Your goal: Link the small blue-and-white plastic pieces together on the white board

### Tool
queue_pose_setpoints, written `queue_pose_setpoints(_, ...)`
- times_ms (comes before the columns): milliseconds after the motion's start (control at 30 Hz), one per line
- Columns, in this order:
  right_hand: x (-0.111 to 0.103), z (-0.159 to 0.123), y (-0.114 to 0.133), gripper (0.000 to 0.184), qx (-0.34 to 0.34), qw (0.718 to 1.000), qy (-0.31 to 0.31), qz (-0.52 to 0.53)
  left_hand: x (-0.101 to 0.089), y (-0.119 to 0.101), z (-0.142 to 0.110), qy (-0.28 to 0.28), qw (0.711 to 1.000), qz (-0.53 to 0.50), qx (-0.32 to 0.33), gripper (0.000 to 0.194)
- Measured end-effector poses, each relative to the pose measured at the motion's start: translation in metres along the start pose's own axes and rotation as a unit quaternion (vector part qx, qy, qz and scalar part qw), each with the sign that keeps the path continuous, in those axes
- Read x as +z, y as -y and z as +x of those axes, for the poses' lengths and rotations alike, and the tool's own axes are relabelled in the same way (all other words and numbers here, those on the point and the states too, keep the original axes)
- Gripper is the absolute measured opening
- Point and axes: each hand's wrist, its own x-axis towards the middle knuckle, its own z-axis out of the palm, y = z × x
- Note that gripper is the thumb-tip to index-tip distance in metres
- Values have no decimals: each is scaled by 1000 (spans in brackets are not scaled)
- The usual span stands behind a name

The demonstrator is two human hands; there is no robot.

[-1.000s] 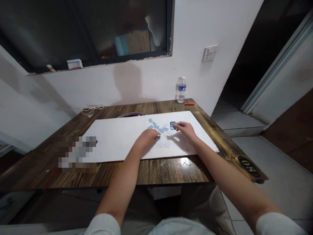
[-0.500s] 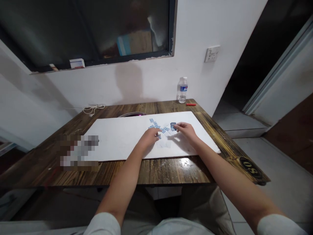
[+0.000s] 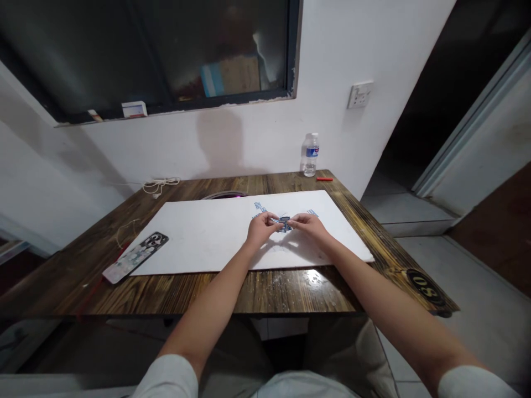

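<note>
Both my hands meet over the white board (image 3: 199, 237) on the wooden table. My left hand (image 3: 262, 228) and my right hand (image 3: 309, 225) pinch a small stack of blue-and-white cards (image 3: 284, 223) between their fingertips, just above the board. Several more of the same small cards (image 3: 260, 207) lie scattered on the board behind my hands, and one card (image 3: 312, 212) lies to the right of them.
A phone (image 3: 136, 256) lies at the board's left corner. A water bottle (image 3: 310, 155) and a red pen (image 3: 324, 179) stand at the table's far right by the wall. A white cord (image 3: 160, 184) lies at the back left. A doorway opens to the right.
My left hand lifted from the board and moved right to meet my right hand. My right hand drew the card stack toward me and to the left. Both now pinch the stack together.
</note>
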Motion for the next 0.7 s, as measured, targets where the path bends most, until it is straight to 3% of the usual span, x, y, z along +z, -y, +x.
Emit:
queue_pose_setpoints(167,3,-1,2,45,9,999,33,-10,0,-1,-2,-14,1000,3,7,40)
queue_pose_setpoints(367,2,-3,4,45,9,1000,28,-10,1,-2,2,-4,998,-54,-28,45)
queue_pose_setpoints(533,-2,-2,5,42,18,999,-26,-4,-15,6,15,-109,992,-54,-28,28)
queue_pose_setpoints(700,-4,0,3,43,19,999,-48,5,-46,20,29,-196,979,53,-10,14)
